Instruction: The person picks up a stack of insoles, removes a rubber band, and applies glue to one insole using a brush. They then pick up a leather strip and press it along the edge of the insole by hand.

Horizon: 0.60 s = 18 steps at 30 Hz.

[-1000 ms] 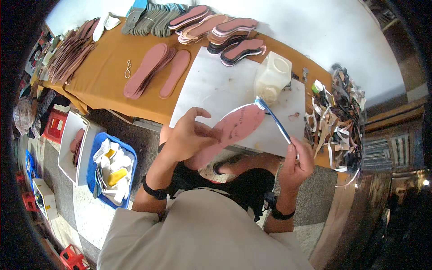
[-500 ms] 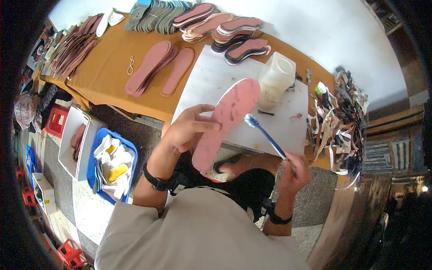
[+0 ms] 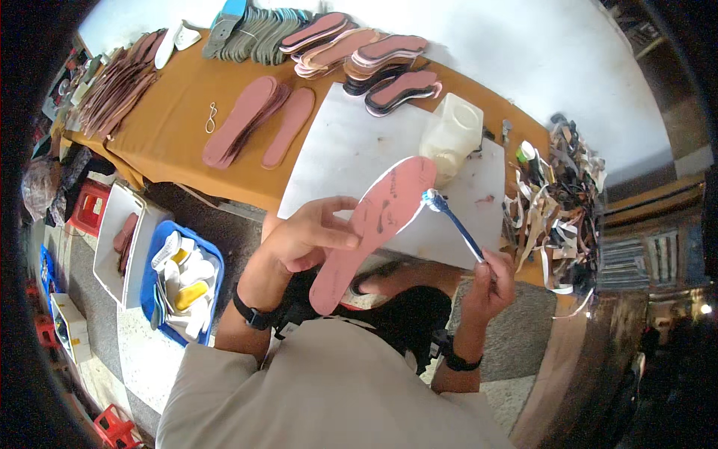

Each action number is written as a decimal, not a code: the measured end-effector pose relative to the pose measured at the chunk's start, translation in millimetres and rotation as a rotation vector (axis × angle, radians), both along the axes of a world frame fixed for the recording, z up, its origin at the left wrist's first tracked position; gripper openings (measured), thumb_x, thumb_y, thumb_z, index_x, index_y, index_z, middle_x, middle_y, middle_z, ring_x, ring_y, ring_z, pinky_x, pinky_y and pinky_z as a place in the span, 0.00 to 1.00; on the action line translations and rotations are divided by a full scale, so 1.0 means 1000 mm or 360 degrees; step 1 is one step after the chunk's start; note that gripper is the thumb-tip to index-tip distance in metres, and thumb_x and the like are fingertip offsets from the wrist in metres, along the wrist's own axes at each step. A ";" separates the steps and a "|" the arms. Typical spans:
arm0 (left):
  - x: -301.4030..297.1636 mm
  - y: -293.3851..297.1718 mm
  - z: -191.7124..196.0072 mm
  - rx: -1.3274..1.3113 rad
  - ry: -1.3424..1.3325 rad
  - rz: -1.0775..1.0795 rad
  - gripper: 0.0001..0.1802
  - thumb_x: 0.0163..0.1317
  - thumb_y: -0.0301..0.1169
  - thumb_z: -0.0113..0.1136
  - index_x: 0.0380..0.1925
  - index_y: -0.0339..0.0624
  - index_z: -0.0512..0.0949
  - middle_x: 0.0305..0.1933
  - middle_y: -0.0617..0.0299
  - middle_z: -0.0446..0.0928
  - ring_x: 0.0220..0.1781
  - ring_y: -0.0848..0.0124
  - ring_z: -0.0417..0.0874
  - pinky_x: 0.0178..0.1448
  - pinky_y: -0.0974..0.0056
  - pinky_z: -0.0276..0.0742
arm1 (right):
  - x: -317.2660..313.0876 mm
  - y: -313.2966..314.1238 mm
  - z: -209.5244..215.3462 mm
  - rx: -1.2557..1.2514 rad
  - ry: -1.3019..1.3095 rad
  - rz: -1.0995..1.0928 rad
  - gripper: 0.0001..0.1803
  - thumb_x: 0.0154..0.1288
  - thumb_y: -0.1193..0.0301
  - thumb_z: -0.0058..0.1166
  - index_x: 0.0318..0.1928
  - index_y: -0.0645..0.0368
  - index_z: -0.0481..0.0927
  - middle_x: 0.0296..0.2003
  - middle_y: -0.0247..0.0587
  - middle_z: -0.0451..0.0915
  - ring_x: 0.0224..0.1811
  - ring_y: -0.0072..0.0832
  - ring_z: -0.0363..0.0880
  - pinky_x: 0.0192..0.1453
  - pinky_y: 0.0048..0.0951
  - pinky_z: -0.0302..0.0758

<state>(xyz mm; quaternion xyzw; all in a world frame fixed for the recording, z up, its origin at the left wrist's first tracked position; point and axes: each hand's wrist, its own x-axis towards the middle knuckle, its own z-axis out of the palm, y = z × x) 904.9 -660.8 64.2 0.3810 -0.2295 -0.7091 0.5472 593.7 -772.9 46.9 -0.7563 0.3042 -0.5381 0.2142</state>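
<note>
My left hand [image 3: 318, 233] pinches a pink shoe insole [image 3: 378, 224] by its left edge, thumb over its face. The insole is tilted, its wide end up and to the right, with dark marks on the surface. In my right hand [image 3: 490, 284] is a blue toothbrush [image 3: 458, 226], held by its handle. White paste-like stuff coats the bristles, which are close to the insole's right edge; whether they touch it I cannot tell. Behind the insole stands a cloudy plastic jug [image 3: 452, 135] on a white board [image 3: 329, 161].
Stacked pink insoles [image 3: 243, 123] and one single insole [image 3: 289, 129] lie on the brown cloth [image 3: 176, 112]. Grey pieces [image 3: 262, 37] line the back. Strap scraps [image 3: 561, 209] hang at the right. A blue bin [image 3: 215, 258] of white pieces stands at lower left.
The insole has dipped slightly down and to the left with my left hand. The toothbrush head has come nearer to its right edge.
</note>
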 end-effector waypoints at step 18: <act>-0.017 -0.005 -0.015 -0.0060 -0.0459 0.0116 0.41 0.49 0.14 0.74 0.64 0.33 0.65 0.38 0.50 0.86 0.39 0.68 0.88 0.46 0.66 0.83 | -0.011 -0.014 0.002 0.0146 -0.0114 -0.0221 0.10 0.68 0.76 0.55 0.44 0.70 0.84 0.39 0.42 0.83 0.40 0.28 0.78 0.46 0.28 0.74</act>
